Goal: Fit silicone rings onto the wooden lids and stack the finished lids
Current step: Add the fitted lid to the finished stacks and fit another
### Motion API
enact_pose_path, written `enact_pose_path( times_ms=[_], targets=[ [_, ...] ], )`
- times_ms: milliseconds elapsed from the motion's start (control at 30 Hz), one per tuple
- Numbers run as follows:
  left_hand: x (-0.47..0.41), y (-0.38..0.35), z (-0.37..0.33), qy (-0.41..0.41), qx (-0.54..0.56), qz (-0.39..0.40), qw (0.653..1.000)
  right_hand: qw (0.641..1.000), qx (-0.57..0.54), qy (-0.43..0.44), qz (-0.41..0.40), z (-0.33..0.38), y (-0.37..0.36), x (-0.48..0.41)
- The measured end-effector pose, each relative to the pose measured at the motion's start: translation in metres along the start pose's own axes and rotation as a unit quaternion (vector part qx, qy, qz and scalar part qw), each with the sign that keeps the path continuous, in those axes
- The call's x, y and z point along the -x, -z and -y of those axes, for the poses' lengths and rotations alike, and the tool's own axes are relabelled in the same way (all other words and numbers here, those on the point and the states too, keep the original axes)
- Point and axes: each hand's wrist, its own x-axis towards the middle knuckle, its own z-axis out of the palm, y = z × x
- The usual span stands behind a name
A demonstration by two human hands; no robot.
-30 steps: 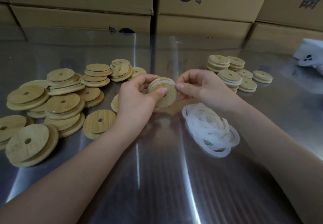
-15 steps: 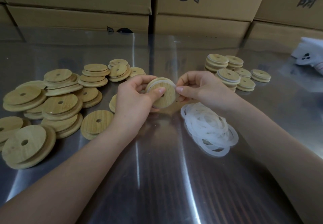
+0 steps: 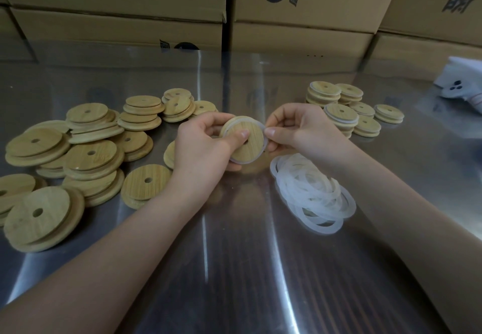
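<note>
**Seating a silicone ring on a wooden lid**

Nearest the viewer, the steel counter (image 3: 234, 268) carries a loose heap of translucent rings (image 3: 313, 193), lying just to the near side of the right hand. Beyond the heap, both hands hold one wooden lid (image 3: 251, 151) between them, clear of the counter. The left hand (image 3: 206, 146) grips the lid, with the thumb pressed on its face beside the centre hole and the fingers curled behind. The right hand (image 3: 300, 130) pinches the silicone ring (image 3: 242, 162) at the lid's right edge between thumb and forefinger. The ring appears to lie round most of the rim, and the pinched part stands slightly proud.

Good practice here, as a judgement:
- Hold the seated side down with the left thumb.
- Stretch only the free arc over the edge.
- Run a fingertip round the rim to check that the ring lies flat and untwisted.

The lid is a disc and so has no long axis. Its ringed face tilts up towards the person, and the axis of the hole leans the same way.

To the left of the left hand lie unfitted lids (image 3: 91, 151). Beyond the right hand stand short stacks of finished lids (image 3: 339, 109). Cardboard boxes (image 3: 300, 20) close the far side.
</note>
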Motion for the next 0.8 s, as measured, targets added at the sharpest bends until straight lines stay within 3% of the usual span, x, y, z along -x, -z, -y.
enact_pose_path(
  times_ms=[800],
  targets=[
    [0.0013, 0.0019, 0.0009, 0.021, 0.029, 0.016, 0.999, 0.995, -0.082, -0.041, 0.042, -0.0025, 0.0002, 0.0008]
  ],
)
